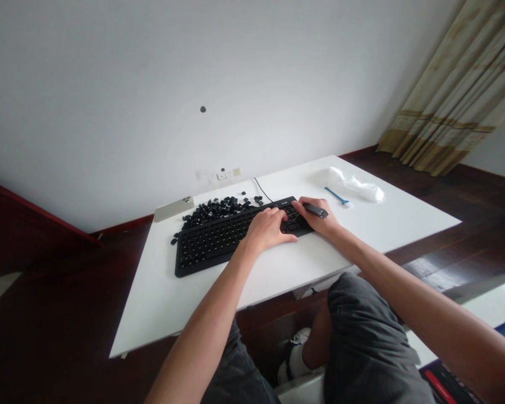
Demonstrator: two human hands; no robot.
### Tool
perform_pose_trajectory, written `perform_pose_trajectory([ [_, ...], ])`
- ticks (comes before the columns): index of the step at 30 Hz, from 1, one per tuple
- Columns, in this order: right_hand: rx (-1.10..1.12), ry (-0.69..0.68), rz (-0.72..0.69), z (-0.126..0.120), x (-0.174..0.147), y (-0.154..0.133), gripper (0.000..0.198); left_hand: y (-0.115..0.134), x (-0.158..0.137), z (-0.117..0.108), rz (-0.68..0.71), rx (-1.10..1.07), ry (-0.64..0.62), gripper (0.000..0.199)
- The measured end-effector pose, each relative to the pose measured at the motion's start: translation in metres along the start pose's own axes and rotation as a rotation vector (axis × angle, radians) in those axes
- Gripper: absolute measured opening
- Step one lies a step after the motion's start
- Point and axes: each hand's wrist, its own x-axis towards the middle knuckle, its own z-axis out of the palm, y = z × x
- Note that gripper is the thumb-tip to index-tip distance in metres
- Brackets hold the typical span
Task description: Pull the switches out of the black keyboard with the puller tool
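A black keyboard [212, 241] lies slantwise on the white table, and its left and middle part appears stripped of keycaps. My left hand [269, 227] rests on the keyboard right of its middle, fingers spread and thumb apart, holding nothing. At the right end of the keyboard my right hand [317, 216] is closed around a keycap puller [316, 211] with a black handle. Its thin wire end reaches down to the keys between my two hands. A heap of loose black keycaps [219, 209] lies just behind the keyboard.
A phone [174, 209] lies at the table's back left corner. On the right are a blue brush-like tool [336, 195] and a crumpled white plastic bag [356, 185]. The keyboard's cable [263, 189] runs toward the wall. The white table [164, 308] ends close to my knees.
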Motion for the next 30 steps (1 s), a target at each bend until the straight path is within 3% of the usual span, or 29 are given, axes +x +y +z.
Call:
perform_pose_trajectory([
  [8,-0.075,0.042,-0.017,0.004,0.000,-0.002,0.046,0.002,0.000,0.002,-0.048,-0.013,-0.006,0.049],
  [15,-0.096,-0.104,-0.162,-0.005,-0.002,-0.004,0.038,0.001,0.000,0.003,-0.057,-0.043,-0.004,0.052],
  [20,-0.064,-0.221,-0.185,-0.012,0.020,0.001,0.050,0.001,0.001,0.003,-0.065,-0.063,-0.001,0.047],
  [25,-0.196,-0.351,-0.127,-0.013,0.044,0.002,0.052,0.003,0.001,0.001,-0.098,-0.061,-0.013,0.051],
  [30,-0.145,-0.505,-0.215,-0.017,0.058,-0.004,0.042,0.005,0.001,-0.002,-0.091,-0.055,-0.026,0.052],
])
